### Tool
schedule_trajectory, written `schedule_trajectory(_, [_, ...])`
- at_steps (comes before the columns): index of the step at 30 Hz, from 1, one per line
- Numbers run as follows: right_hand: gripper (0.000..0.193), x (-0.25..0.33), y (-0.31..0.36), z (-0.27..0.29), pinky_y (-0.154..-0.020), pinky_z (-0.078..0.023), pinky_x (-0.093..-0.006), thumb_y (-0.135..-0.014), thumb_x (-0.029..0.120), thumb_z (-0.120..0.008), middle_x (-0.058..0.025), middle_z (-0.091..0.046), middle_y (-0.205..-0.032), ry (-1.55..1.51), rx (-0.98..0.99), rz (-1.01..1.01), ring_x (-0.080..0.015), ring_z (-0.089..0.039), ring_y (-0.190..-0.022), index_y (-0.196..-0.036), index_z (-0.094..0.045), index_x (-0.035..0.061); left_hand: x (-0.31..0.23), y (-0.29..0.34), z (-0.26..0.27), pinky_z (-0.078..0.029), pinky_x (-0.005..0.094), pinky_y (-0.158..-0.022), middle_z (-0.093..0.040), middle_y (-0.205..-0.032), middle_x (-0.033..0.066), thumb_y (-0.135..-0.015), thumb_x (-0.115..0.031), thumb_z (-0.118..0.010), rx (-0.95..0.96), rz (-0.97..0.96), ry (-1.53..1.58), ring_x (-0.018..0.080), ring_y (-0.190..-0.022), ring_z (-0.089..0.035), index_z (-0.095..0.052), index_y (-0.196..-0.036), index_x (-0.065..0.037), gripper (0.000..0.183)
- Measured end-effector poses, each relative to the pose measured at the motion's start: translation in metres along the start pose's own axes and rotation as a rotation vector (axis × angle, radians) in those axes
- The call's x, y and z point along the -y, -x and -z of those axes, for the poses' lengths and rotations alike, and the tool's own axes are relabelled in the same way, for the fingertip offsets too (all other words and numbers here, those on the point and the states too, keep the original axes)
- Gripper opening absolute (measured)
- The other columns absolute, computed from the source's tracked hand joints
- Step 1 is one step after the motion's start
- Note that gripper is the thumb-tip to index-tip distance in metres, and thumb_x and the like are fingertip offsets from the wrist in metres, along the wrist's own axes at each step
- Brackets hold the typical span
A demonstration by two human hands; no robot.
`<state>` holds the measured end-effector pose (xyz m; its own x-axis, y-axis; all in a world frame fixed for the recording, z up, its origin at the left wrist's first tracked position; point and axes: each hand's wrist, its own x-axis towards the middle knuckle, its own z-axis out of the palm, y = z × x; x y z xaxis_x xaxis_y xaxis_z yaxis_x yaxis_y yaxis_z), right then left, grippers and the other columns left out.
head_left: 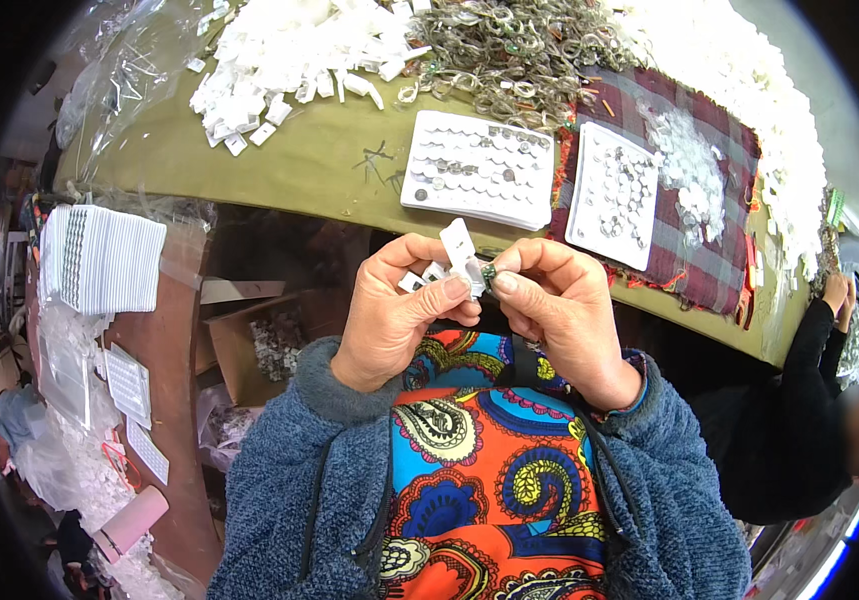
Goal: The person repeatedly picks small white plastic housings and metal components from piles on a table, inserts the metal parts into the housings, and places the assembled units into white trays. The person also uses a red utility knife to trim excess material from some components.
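Observation:
My left hand (404, 305) is closed around a few small white plastic pieces (460, 246), one of them standing up above the fingers. Close against it, my right hand (564, 305) pinches a small dark green part (488, 272) between thumb and fingertips, right at the edge of the white pieces. What exactly the green part is, I cannot make out. Both hands are held over my lap, just in front of the table edge. Beyond them lies a white tray (432, 200) with rows of small round metallic pieces. A second such tray (589, 235) sits to its right.
White plastic pieces (279, 60) are heaped on the green tabletop (279, 178), beside a tangle of wired parts (504, 55). A plaid cloth (689, 265) carries clear small pieces (691, 170). Stacked white trays (114, 260) stand left, above an open cardboard box (234, 360). Another person (789, 440) works at right.

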<state>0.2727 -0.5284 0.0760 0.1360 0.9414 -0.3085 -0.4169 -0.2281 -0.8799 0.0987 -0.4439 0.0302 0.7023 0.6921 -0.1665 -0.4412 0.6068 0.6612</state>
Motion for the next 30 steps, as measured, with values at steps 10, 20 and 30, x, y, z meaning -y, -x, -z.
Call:
schedule_trajectory(10, [0.013, 0.005, -0.004, 0.007, -0.071, -0.054, -0.0229, -0.092, 0.003, -0.069, -0.0075, -0.071, -0.093, 0.15, -0.072, 0.043, -0.0084, -0.065, -0.081, -0.1, -0.067, -0.0072, 0.01, -0.013, -0.008, -0.064, 0.0367, -0.081, -0.07, -0.104, 0.0173, -0.096, -0.001, -0.061, 0.019, 0.039, 0.07, 0.024, -0.091, -0.072, -0.061, -0.109, 0.003, 0.014])
schedule_trajectory(20, [0.022, -0.002, -0.007, 0.002, -0.059, -0.05, -0.0306, -0.078, 0.001, -0.077, -0.0098, -0.063, -0.083, 0.762, -0.152, 0.686, -0.0193, -0.063, -0.069, -0.1, -0.07, -0.001, 0.015, -0.011, -0.013, -0.062, 0.0372, -0.085, -0.069, -0.108, 0.0166, -0.097, -0.001, -0.059, -0.049, 0.015, 0.079, 0.0229, -0.096, -0.07, -0.06, -0.11, 0.002, 0.013])
schedule_trajectory(30, [0.019, -0.014, -0.014, -0.005, -0.051, -0.05, -0.0349, -0.071, 0.001, -0.076, -0.008, -0.055, -0.079, 1.09, -0.112, 0.943, -0.0237, -0.06, -0.062, -0.083, -0.061, 0.0034, 0.011, -0.001, -0.012, -0.061, 0.0313, -0.078, -0.07, -0.104, 0.0132, -0.094, -0.002, -0.065, -0.085, -0.004, 0.049, 0.0179, -0.089, -0.07, -0.06, -0.11, 0.002, 0.017])
